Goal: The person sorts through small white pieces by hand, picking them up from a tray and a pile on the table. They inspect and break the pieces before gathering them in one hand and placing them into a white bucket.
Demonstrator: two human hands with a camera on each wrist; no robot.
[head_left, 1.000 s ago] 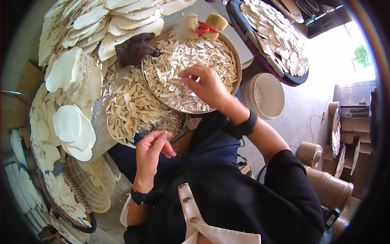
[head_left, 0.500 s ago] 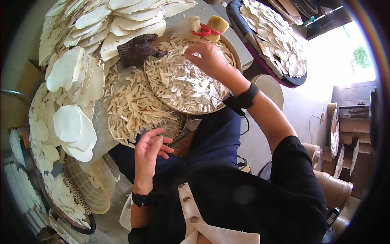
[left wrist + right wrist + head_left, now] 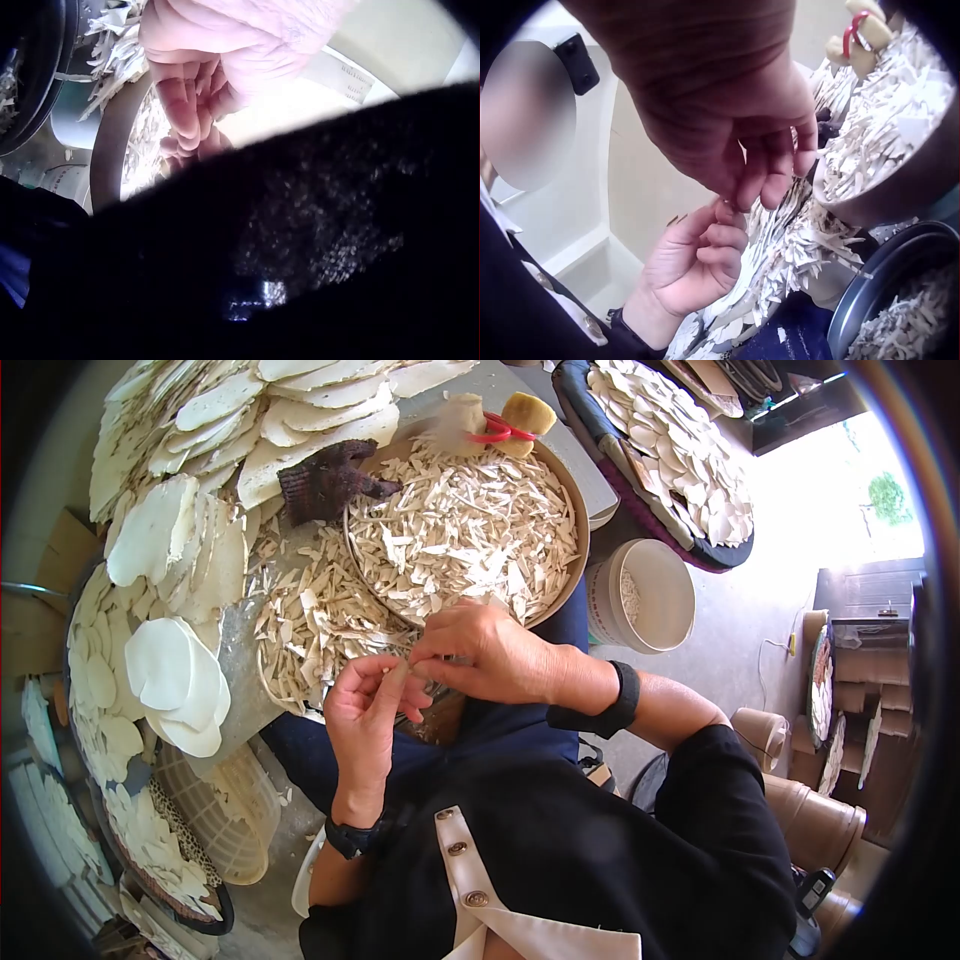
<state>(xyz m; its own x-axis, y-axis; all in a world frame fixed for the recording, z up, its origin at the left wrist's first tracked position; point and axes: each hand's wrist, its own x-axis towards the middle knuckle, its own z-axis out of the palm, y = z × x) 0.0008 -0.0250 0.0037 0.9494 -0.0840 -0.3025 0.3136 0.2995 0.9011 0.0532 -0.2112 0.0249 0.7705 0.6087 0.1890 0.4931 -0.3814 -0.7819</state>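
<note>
In front of the torso the two hands meet at their fingertips. My left hand [image 3: 362, 725], palm turned up, pinches a small pale piece [image 3: 725, 200] between thumb and forefinger; most of it is hidden. From above, my right hand [image 3: 490, 652] brings its thumb and forefinger together right at that spot, its other fingers curled. Just beyond them stands a round tray [image 3: 583, 550] heaped with pale chips [image 3: 470, 525]. Left of it lies a pile of longer, yellower chips [image 3: 315, 610], close to the left fingertips. Both wrists wear black bands.
A dark knitted glove [image 3: 330, 482] lies at the tray's left edge. Red handles [image 3: 497, 428] sit between yellowish lumps on its far rim. Large pale slices [image 3: 215, 425] are stacked at left. A white bucket [image 3: 660, 595] stands right of the tray, and a plastic basket [image 3: 235, 830] lower left.
My right hand reached farther over the chip tray, then came back toward the body to the left fingertips. The left hand has stayed nearly in place.
</note>
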